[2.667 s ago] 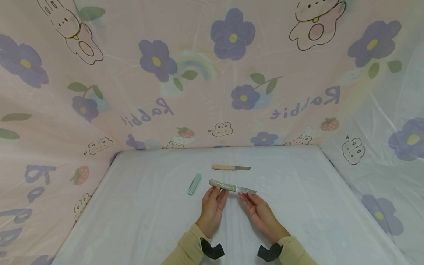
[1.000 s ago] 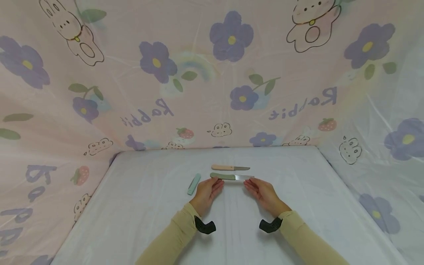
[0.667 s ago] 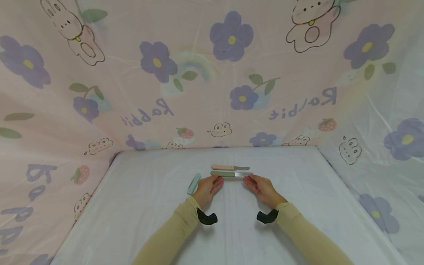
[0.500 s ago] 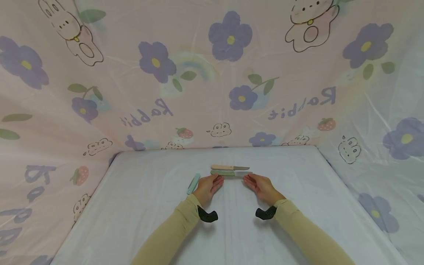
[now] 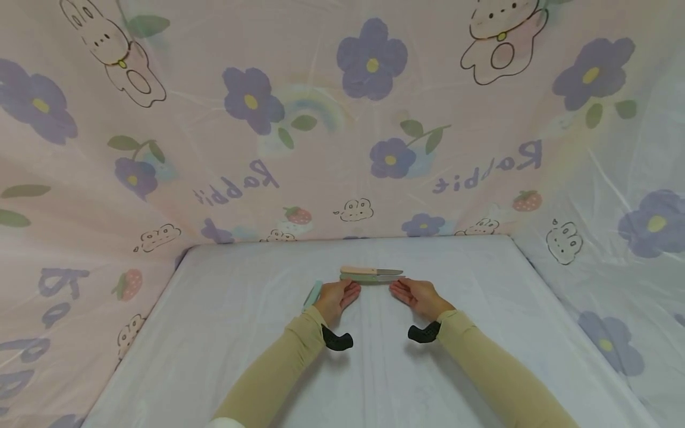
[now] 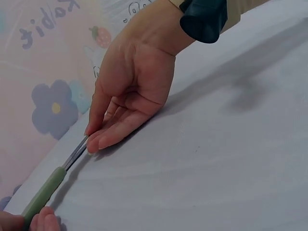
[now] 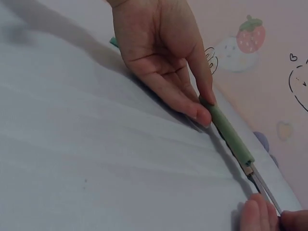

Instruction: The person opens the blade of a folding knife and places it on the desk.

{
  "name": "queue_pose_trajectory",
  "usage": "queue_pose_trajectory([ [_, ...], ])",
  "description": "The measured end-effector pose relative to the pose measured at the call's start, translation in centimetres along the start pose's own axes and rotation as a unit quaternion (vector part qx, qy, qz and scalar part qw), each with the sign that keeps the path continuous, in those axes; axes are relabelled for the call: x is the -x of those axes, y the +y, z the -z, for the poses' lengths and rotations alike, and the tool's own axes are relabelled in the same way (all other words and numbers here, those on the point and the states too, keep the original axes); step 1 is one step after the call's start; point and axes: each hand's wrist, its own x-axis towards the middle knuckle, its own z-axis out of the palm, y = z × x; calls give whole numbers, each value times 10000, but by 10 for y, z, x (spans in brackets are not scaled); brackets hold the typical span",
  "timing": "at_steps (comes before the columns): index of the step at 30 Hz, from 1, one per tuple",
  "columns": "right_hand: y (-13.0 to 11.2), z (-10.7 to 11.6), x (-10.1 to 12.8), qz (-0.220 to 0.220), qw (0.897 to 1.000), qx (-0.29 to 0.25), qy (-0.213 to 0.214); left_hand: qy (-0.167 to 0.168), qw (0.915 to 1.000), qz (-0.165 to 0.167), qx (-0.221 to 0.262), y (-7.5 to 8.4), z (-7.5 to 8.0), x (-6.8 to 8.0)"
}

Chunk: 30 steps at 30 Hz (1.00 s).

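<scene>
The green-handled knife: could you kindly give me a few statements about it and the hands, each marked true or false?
1. The left hand touches the green-handled knife at its handle end. True.
2. The right hand rests on the handle too. False: its fingertips are at the blade end.
3. The green-handled knife lies close alongside the beige-handled knife. True.
4. The teal sheath covers the green-handled knife's blade. False: it lies apart on the white sheet, by the left hand, and the blade is bare.
</scene>
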Motion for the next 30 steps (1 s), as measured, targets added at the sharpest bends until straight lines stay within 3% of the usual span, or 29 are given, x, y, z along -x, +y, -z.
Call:
queue_pose_trajectory([
  [14,-1,2,-1,-33,9996,136,-263,-201,9997,121,-2,3,7,-5],
  [30,1,0,-5,31,9989,461,-59,-96,9992,-201,-322,-5,4,-5],
])
